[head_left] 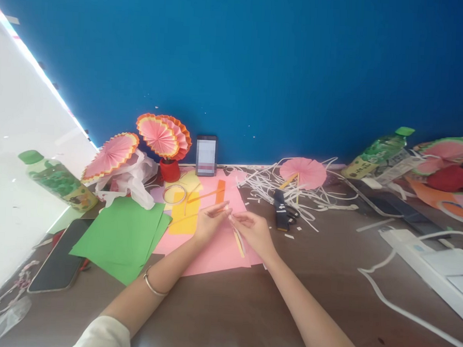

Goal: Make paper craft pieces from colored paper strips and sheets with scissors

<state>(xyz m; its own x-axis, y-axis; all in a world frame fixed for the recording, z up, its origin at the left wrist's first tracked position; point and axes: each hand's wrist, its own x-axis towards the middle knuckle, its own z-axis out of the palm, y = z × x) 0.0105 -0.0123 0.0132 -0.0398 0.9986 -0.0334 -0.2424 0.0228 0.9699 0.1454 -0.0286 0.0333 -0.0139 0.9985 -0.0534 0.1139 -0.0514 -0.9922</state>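
Note:
My left hand [208,223] and my right hand [255,232] meet over pink paper sheets [217,261], fingertips pinched together. Between them is a narrow paper strip [239,242], pale with a yellow edge, its lower end hanging toward the sheets. The fingers hide its upper end. Just beyond the left hand lie a yellow paper piece [178,225], an orange paper strip [220,191] and a roll of tape [175,194]. To the right of my right hand are black-handled scissors [290,214] and a dark blue utility knife or similar flat tool [281,210].
Green sheets [119,235] and a phone [62,255] lie left. Pleated paper fans [158,133] stand behind, near a propped phone [206,156]. White strips [265,184] tangle beneath a pink fan [303,173]. Bottles [56,180] and a power strip [424,261] flank the table.

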